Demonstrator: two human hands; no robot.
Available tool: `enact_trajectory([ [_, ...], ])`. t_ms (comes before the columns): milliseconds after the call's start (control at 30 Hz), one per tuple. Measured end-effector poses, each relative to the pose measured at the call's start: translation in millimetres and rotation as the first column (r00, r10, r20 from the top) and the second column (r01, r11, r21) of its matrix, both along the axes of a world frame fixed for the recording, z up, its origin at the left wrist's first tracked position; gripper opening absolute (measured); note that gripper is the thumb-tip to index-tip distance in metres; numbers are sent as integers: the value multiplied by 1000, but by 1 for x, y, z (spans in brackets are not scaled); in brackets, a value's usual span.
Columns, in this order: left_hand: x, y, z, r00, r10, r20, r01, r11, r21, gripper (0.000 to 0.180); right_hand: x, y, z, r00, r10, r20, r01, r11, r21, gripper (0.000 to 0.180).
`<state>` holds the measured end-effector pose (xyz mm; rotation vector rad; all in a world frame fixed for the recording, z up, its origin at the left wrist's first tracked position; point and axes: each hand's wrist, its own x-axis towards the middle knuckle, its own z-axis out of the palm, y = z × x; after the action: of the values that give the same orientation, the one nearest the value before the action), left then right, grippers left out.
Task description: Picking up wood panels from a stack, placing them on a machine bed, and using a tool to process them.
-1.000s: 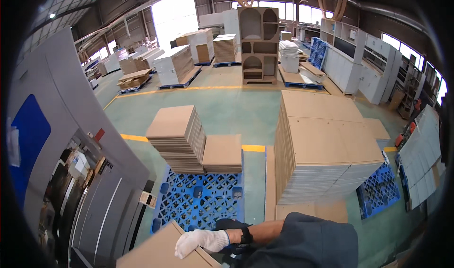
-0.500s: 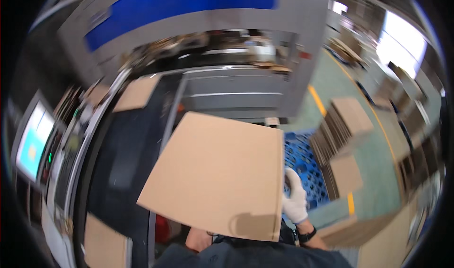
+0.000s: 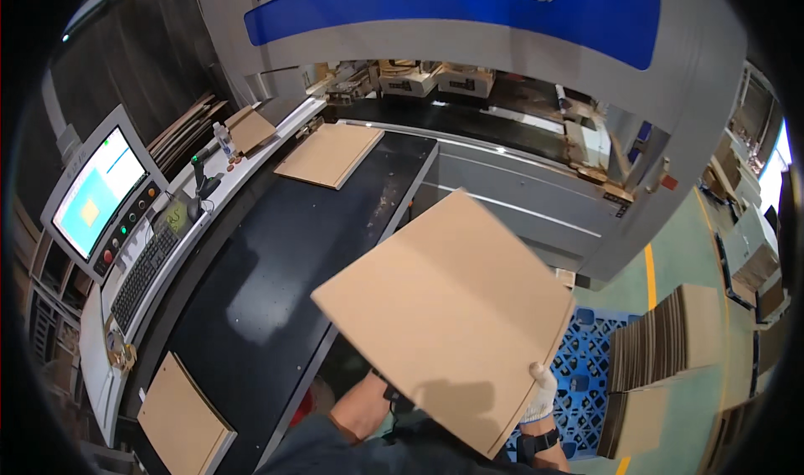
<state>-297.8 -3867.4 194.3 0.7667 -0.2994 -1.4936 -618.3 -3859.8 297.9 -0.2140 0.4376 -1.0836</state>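
A flat tan wood panel [image 3: 444,316] with a groove along its right edge is held tilted in front of me. My right hand [image 3: 543,394], in a white glove, grips that edge near the lower right corner, thumb on the top face and fingers hidden beneath. My left hand [image 3: 367,404] reaches under the panel's lower left side; its fingers are out of sight. On the black conveyor bed [image 3: 260,295] to my left lie two similar panels, one at the far end [image 3: 331,154] and one at the near end [image 3: 182,420].
A grey-and-blue machine [image 3: 469,39] spans the back. At left are a screen [image 3: 99,194], a keyboard [image 3: 144,278], a scanner [image 3: 203,182] and a bottle [image 3: 224,140]. Stacked panels [image 3: 662,337] stand on the right by a blue plastic pallet [image 3: 582,370].
My view has turned left, bringing the screen and conveyor further in. The held panel has turned clockwise in view, and my right thumb now shows over its face.
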Motion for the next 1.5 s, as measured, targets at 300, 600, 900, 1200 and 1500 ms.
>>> enact_trajectory([
  [300,131,-165,89,858,-160,488,89,982,166,37,10,-159,9,946,-241,-218,187,952,-242,61],
  [600,323,-323,82,-360,-379,852,-441,875,202,65,61,-259,9,889,-321,-326,308,947,-92,62],
  [900,425,-491,63,-419,-440,794,-360,884,300,86,169,-392,27,849,-262,-459,235,965,-115,63],
  [1200,438,-521,47,-578,-339,742,-384,915,119,80,253,-491,23,810,-144,-568,113,990,-90,55],
  [1500,406,-399,46,-554,-455,697,-506,849,151,81,314,-601,-34,898,-34,-438,-11,995,-100,44],
])
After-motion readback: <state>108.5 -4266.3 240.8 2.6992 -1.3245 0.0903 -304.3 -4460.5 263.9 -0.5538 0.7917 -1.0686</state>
